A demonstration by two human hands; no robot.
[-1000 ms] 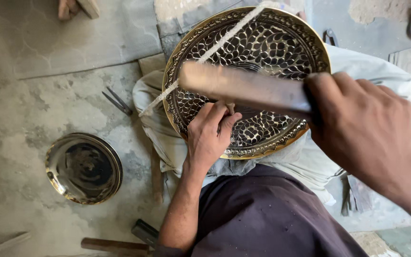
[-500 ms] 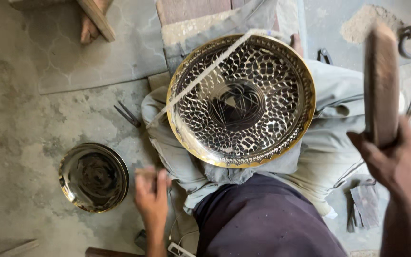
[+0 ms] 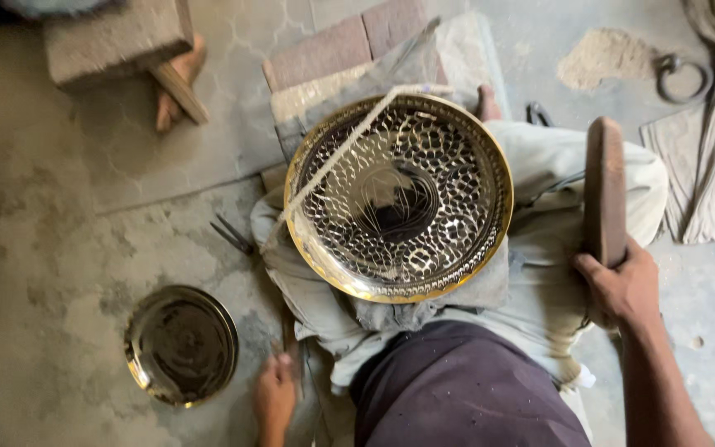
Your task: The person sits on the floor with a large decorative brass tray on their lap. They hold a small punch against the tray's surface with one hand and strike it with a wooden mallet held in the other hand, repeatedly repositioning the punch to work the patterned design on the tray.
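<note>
A large hammered brass tray [image 3: 399,197] rests on the seated person's lap. The right hand [image 3: 618,285] grips a wooden mallet [image 3: 604,190], its long axis upright, just right of the tray. The left hand [image 3: 275,396] reaches down to the floor [image 3: 59,240] beside a small brass dish [image 3: 181,344]; its grip cannot be told.

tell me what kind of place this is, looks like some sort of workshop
Probably a small metalworking workshop, with the work done seated on the floor. A hammered brass tray rests on the person's lap, the right hand grips a wooden mallet, and a smaller metal dish lies on the bare concrete floor.
</note>
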